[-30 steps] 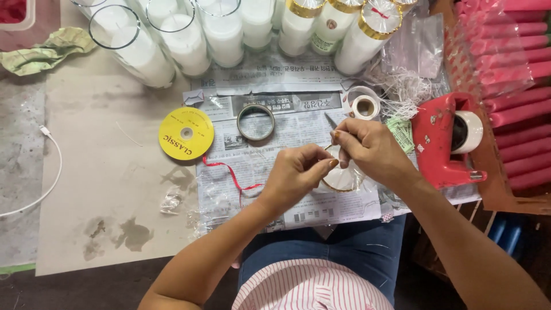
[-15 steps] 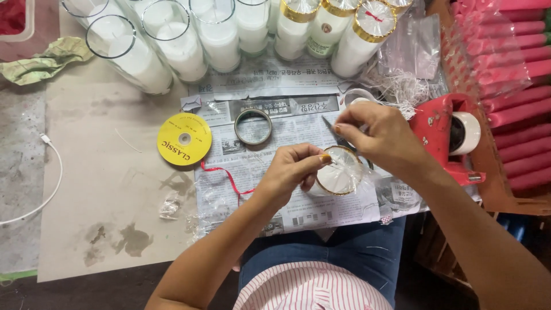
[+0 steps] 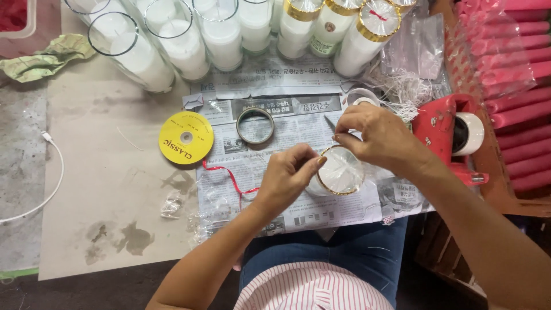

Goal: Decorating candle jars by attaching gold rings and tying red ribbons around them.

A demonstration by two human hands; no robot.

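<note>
Head view: left hand and right hand, fingers pinched shut on gold-rimmed candle glass near table front edge, steadying its wrap. Yellow ribbon spool lies w/ red ribbon beside.

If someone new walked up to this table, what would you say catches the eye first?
Most likely the two hands at the centre: the left hand and right hand both touch a gold-rimmed glass candle covered with clear film, on newspaper. Next, the bright yellow ribbon spool lying flat to the left, with a red ribbon trailing near it. Behind stands a row of white glass candles, and a red tape dispenser sits at the right.
</note>
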